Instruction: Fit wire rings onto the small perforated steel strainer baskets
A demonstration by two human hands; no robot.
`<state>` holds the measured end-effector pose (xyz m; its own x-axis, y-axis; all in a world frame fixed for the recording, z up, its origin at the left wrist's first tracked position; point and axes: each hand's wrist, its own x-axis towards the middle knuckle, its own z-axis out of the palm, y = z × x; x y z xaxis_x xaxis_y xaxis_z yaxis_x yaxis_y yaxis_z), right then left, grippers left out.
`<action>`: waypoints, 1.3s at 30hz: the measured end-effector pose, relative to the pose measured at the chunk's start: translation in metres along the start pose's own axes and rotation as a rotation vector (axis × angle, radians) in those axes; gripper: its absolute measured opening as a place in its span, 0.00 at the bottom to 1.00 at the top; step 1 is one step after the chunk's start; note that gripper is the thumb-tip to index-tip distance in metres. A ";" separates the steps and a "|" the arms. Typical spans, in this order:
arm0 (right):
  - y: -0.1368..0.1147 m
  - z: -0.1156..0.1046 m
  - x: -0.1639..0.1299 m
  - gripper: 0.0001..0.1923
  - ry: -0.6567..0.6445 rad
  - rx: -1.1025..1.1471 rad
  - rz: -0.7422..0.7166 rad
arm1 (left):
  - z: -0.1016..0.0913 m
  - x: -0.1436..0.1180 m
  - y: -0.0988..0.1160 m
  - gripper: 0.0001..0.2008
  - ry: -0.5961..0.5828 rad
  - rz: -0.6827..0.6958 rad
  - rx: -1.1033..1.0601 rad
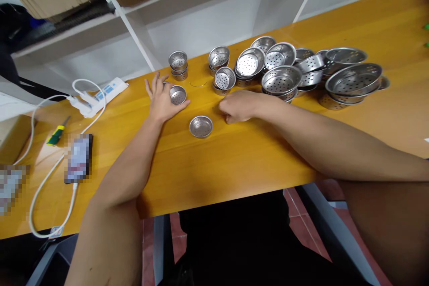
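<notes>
Nearest to me on the tabletop (234, 165), a small perforated steel cup (201, 126) lies alone, between my two hands and touching neither. Just to its right my right hand (238, 106) rests knuckles-up, fingers curled into a loose fist; I cannot tell whether anything is pinched inside it. A little farther and to the left, my left hand (161, 98) lies on the wood with fingers spread, thumb and forefinger cupped around a second small cup (178, 94). Farther still stand a short stack of cups (178, 65) and, to the right, a heap of strainer bowls (301, 73) of several sizes. At the far left lie a white power strip (97, 96) and a screwdriver (57, 131).
</notes>
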<state>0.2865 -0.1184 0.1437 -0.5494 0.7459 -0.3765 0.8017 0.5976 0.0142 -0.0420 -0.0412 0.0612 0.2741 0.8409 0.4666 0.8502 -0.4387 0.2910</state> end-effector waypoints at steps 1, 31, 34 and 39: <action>0.002 0.002 -0.001 0.11 0.002 0.015 -0.006 | 0.000 0.001 -0.001 0.47 0.016 0.015 -0.003; 0.008 0.002 0.001 0.06 0.108 0.130 0.022 | 0.005 -0.002 0.009 0.45 -0.105 0.062 -0.060; 0.007 -0.002 -0.005 0.07 0.102 0.147 -0.009 | 0.005 -0.002 0.009 0.45 -0.108 0.063 -0.057; -0.011 -0.005 -0.017 0.10 -0.061 0.145 -0.098 | 0.005 -0.002 0.007 0.46 -0.120 0.065 -0.065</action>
<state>0.2861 -0.1361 0.1542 -0.6149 0.6644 -0.4248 0.7729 0.6147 -0.1574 -0.0341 -0.0445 0.0577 0.3827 0.8401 0.3844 0.7992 -0.5098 0.3186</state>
